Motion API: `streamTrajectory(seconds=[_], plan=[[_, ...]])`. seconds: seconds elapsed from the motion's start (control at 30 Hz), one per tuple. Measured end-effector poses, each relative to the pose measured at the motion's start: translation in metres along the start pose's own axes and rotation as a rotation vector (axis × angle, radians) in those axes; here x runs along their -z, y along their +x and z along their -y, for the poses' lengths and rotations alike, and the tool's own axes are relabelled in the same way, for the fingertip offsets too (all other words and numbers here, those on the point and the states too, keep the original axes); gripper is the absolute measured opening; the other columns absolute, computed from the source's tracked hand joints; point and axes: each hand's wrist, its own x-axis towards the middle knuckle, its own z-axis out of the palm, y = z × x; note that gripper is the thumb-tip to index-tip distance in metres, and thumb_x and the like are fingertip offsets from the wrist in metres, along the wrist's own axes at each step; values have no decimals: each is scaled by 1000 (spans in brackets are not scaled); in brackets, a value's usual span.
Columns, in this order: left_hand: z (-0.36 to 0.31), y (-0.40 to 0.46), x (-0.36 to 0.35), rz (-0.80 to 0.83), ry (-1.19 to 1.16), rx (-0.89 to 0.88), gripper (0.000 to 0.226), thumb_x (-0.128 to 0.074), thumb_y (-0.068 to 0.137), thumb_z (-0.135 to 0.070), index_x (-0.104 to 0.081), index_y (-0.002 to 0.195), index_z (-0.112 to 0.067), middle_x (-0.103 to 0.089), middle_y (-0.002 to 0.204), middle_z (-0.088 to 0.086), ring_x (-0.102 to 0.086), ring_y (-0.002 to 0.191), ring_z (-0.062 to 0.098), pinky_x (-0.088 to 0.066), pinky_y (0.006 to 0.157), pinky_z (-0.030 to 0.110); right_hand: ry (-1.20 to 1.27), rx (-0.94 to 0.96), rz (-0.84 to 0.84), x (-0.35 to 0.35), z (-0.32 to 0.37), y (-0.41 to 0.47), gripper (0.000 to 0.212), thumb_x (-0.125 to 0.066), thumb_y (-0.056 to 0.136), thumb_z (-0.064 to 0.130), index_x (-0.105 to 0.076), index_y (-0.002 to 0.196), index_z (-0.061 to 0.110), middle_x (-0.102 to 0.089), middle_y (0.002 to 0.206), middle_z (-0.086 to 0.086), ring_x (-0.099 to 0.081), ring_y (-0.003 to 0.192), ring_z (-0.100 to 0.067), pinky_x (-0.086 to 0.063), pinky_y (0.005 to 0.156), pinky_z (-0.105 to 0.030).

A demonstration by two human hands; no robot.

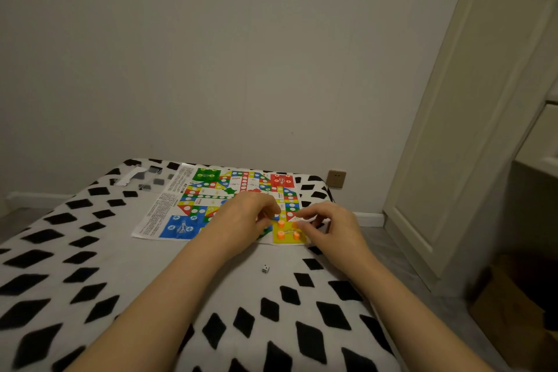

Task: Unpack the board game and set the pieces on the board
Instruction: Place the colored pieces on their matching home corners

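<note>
- The paper game board [211, 199] lies flat on a bed [90, 251] with a black-diamond blanket.
- Both hands hover over its near yellow corner [288, 239], where orange pieces [281, 234] stand.
- Left hand [241, 220]: fingers curled; whether they hold anything cannot be told.
- Right hand [332, 226]: fingers pinch an orange piece [295, 224].
- A white die [265, 269] lies on the blanket between the forearms.
- Clear packaging [142, 178] rests at the far left.

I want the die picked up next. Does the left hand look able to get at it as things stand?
Probably yes. The die lies alone on the patterned cover, nearer than the board, in the open gap between the two forearms. The left hand is over the board; drawing it back looks unobstructed.
</note>
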Motion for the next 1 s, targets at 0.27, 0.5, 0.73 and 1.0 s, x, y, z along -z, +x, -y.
streamTrajectory(seconds=[0.27, 0.5, 0.73, 1.0], plan=[[13, -44, 17, -157, 36, 61, 20, -58, 89, -16, -65, 107, -25, -66, 105, -9, -58, 91, 4, -50, 80, 23, -139, 165, 349, 4, 36, -38, 23, -66, 81, 43, -68, 102, 34, -59, 100, 19, -51, 89, 1, -41, 73, -13], [22, -68, 24, -195, 102, 58, 20, -57, 91, -21, -64, 109, -23, -64, 107, -6, -52, 94, 6, -46, 84, 24, -147, 190, 324, -8, 43, -42, 15, -68, 82, 34, -70, 96, 28, -61, 92, 16, -53, 83, -4, -46, 74, -16], [29, -64, 29, -179, 160, 29, 21, -53, 92, -26, -65, 109, -24, -65, 109, -7, -53, 101, 10, -46, 85, 26, -55, 98, 183, -14, 63, -1, 11, -69, 83, 25, -72, 93, 23, -60, 85, 17, -54, 75, -8, -47, 66, -19], [34, -60, 19, -203, 121, -13, 24, -50, 92, -30, -63, 112, -25, -64, 111, -7, -51, 104, 12, -43, 90, 28, -166, -9, 149, -55, 63, 74, 14, -66, 85, 23, -73, 97, 20, -70, 101, 4, -52, 68, -3, -43, 63, -22]])
